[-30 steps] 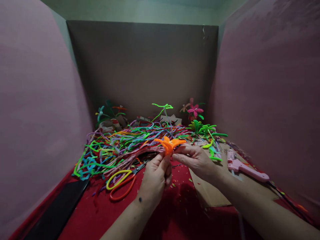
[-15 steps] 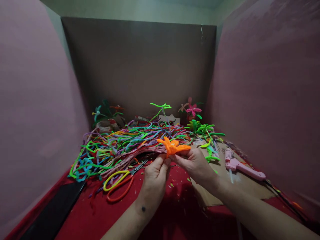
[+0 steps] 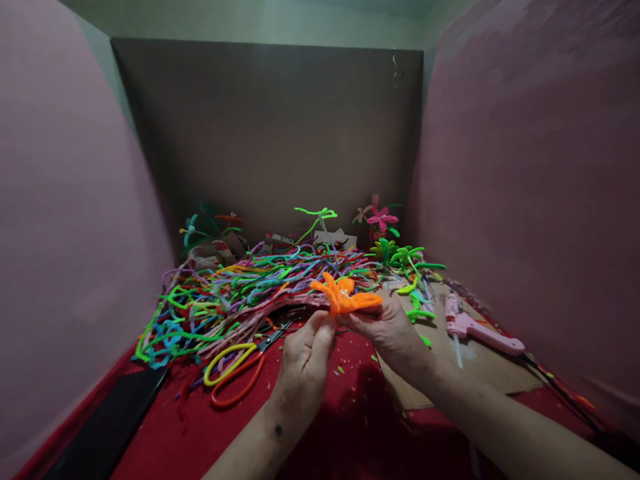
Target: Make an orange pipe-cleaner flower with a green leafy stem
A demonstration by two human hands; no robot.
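An orange fuzzy flower (image 3: 345,297) with a pale centre is held up between my two hands, in front of a heap of coloured pipe cleaners (image 3: 260,280). My left hand (image 3: 307,353) pinches the flower's base from below, thumb against fingers. The fingers of my right hand (image 3: 390,333) are closed on the base and underside of the petals from the right. Scissors (image 3: 260,348) with one yellow and one red handle lie left of my left hand, their blades pointing to the heap.
A pink glue gun (image 3: 480,332) rests on a cardboard sheet (image 3: 410,393) at the right, its cable running off right. A black flat object (image 3: 110,420) lies at left. Finished flowers (image 3: 383,219) stand behind the heap. Scraps dot the red cloth (image 3: 350,400).
The orange flower has turned slightly in my fingers, its petals facing a little more toward the camera. The whole scene has shifted slightly left in view.
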